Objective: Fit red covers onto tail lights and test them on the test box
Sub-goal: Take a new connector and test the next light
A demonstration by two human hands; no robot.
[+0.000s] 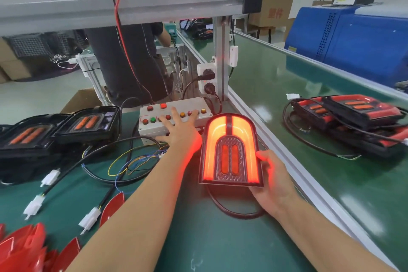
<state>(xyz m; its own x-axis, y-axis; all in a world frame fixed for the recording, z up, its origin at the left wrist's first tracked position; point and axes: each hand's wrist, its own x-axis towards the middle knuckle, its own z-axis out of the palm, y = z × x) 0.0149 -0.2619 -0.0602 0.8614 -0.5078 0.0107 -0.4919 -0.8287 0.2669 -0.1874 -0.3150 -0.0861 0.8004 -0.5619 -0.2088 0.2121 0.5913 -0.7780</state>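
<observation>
the green worktop [198, 238] fills the near part of the view, with a green conveyor belt [309, 99] running along its right side behind an aluminium rail. on the belt to the right lies a stack of finished tail lights [353, 117] with red covers and black cables. at far left on the worktop sit uncovered tail lights [55, 130] in black housings, their orange strips showing. loose red covers [24, 247] are heaped at the near left corner, beside white connectors [89, 219] on black leads.

the lit tail light [229, 150] stands tilted up near the middle, just right of the test box. it is arch-shaped, its outer band glowing bright orange-red, with a darker textured centre panel holding two red oval strips; its black cable loops beneath it on the worktop.

the grey test box [174, 120] lies just behind it, carrying a row of red, green and amber buttons.

the right hand [272, 181] grips the tail light by its right edge and lower corner, thumb on the front face, fingers curled behind. the left hand [180, 130] is spread flat and open, holding nothing, its fingertips resting on the buttons along the top of the test box; red glow tints the wrist.
</observation>
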